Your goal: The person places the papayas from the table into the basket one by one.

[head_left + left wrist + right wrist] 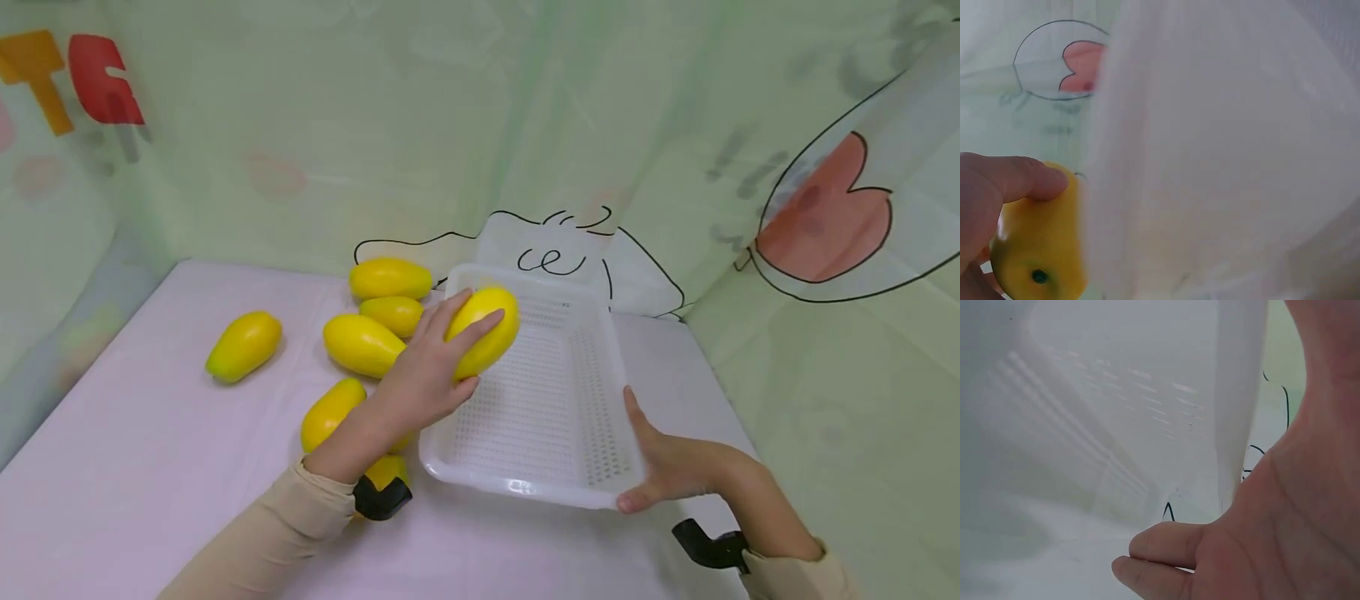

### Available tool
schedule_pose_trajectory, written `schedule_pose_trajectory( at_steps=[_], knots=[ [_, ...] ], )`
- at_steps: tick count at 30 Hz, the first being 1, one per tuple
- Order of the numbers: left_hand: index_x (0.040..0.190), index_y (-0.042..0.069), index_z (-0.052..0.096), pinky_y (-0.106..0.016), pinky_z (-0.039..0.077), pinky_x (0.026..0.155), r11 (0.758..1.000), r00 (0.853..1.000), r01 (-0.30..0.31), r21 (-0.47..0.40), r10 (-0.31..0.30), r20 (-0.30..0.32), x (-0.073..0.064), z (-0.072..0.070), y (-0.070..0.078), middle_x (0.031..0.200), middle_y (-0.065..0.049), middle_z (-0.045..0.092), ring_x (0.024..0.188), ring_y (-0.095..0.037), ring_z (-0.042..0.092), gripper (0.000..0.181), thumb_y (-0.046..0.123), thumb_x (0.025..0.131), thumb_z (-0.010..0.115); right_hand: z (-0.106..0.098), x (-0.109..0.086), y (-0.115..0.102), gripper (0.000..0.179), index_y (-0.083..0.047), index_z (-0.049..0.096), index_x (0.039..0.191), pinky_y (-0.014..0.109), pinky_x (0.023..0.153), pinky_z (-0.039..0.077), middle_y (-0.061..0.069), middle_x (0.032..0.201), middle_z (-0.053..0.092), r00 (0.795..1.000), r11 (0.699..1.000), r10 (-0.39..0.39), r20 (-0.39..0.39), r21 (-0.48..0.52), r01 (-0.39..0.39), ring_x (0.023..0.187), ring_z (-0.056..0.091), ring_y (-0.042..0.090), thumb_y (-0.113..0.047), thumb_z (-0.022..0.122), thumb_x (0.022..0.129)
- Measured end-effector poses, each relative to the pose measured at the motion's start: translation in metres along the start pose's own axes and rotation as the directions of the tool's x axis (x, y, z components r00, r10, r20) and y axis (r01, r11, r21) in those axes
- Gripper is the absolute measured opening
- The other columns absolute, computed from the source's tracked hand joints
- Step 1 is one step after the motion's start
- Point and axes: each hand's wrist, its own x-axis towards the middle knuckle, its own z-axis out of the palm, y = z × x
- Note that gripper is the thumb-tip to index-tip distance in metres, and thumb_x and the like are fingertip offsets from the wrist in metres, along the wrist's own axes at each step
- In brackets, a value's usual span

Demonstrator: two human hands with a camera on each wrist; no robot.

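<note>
Above the white basket [551, 400], taking its middle as the clock's centre, your left hand [427, 367] reaches in palm-down at 10 o'clock, thumb and fingers clamped on a yellow fruit [487, 350] held over the basket's 11 o'clock side. Your right hand [671, 462] rests against the rim at 4 o'clock, thumb and forefinger spread well apart, while other yellow fruits [363, 345] lie on the pale tabletop [150, 433] between 8 and 10 o'clock. Far out at 10 o'clock, you can read an orange letter T [37, 67] on the green sheet [375, 125], beside a red character [105, 79] too unclear to name.
</note>
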Motion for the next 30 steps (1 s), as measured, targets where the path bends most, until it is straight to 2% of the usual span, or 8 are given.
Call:
schedule_pose_trajectory(
  at_steps=[6, 13, 17, 21, 24, 27, 30],
  knots=[
    [0.145, 0.033, 0.036, -0.039, 0.043, 0.105, 1.000, 0.994, 0.022, 0.001, -0.022, 0.103, -0.002, 0.025, 0.011, 0.156, -0.008, 0.019, 0.139, -0.027, 0.027, 0.075, 0.016, 0.082, 0.073, -0.003, 0.010, -0.002, 0.145, 0.001, -0.043, 0.133, 0.063, 0.101, 0.034, 0.035, 0.152, -0.006, 1.000, 1.000, -0.016, 0.021, 0.008, 0.016, 0.132, 0.034, 0.045, -0.046, 0.080, 0.071],
    [0.146, 0.032, 0.036, -0.038, 0.035, 0.112, 1.000, 0.977, -0.013, 0.004, 0.012, 0.212, -0.009, 0.044, 0.016, 0.156, -0.008, 0.019, 0.140, -0.026, 0.026, 0.074, 0.016, 0.083, 0.072, -0.002, 0.019, 0.001, 0.144, -0.003, -0.043, 0.134, 0.058, 0.101, 0.036, 0.031, 0.154, -0.001, 0.998, 0.997, -0.059, 0.007, 0.055, 0.058, 0.126, 0.042, 0.035, -0.040, 0.081, 0.072],
    [0.145, 0.032, 0.037, -0.039, 0.033, 0.113, 1.000, 0.975, -0.020, -0.006, 0.021, 0.221, -0.010, 0.049, 0.016, 0.156, -0.008, 0.019, 0.141, -0.026, 0.026, 0.074, 0.015, 0.083, 0.072, -0.003, 0.022, 0.002, 0.144, -0.009, -0.042, 0.136, 0.059, 0.100, 0.038, 0.028, 0.154, 0.000, 0.996, 0.993, -0.090, -0.004, 0.078, 0.090, 0.121, 0.045, 0.033, -0.037, 0.082, 0.071],
    [0.146, 0.033, 0.036, -0.040, 0.033, 0.113, 0.999, 0.969, -0.031, -0.013, 0.033, 0.245, -0.011, 0.051, 0.016, 0.157, -0.008, 0.018, 0.141, -0.027, 0.026, 0.074, 0.014, 0.083, 0.071, -0.004, 0.023, 0.002, 0.143, -0.010, -0.040, 0.138, 0.060, 0.102, 0.036, 0.025, 0.155, -0.005, 0.996, 0.992, -0.084, -0.011, 0.097, 0.085, 0.122, 0.044, 0.033, -0.038, 0.083, 0.070],
    [0.146, 0.034, 0.035, -0.041, 0.033, 0.113, 0.999, 0.959, -0.041, -0.024, 0.047, 0.279, -0.010, 0.053, 0.017, 0.157, -0.008, 0.018, 0.142, -0.027, 0.026, 0.074, 0.014, 0.084, 0.070, -0.004, 0.022, 0.003, 0.144, -0.009, -0.039, 0.139, 0.060, 0.103, 0.036, 0.025, 0.156, -0.004, 0.997, 0.992, -0.068, -0.024, 0.103, 0.070, 0.123, 0.044, 0.032, -0.040, 0.083, 0.069],
    [0.146, 0.036, 0.035, -0.040, 0.034, 0.112, 0.998, 0.947, -0.047, -0.034, 0.055, 0.315, -0.010, 0.056, 0.017, 0.158, -0.006, 0.018, 0.142, -0.025, 0.027, 0.073, 0.013, 0.084, 0.069, -0.003, 0.021, 0.005, 0.143, -0.012, -0.038, 0.140, 0.060, 0.102, 0.036, 0.025, 0.156, -0.001, 0.996, 0.988, -0.084, -0.037, 0.125, 0.088, 0.121, 0.046, 0.030, -0.039, 0.083, 0.069],
    [0.145, 0.037, 0.035, -0.040, 0.034, 0.112, 0.998, 0.932, -0.044, -0.041, 0.056, 0.358, -0.009, 0.058, 0.018, 0.158, -0.004, 0.018, 0.142, -0.023, 0.026, 0.073, 0.013, 0.085, 0.069, 0.000, 0.021, 0.010, 0.142, -0.018, -0.038, 0.141, 0.053, 0.102, 0.039, 0.022, 0.157, -0.002, 0.993, 0.983, -0.103, -0.056, 0.146, 0.111, 0.118, 0.048, 0.027, -0.036, 0.084, 0.069]
  ],
)
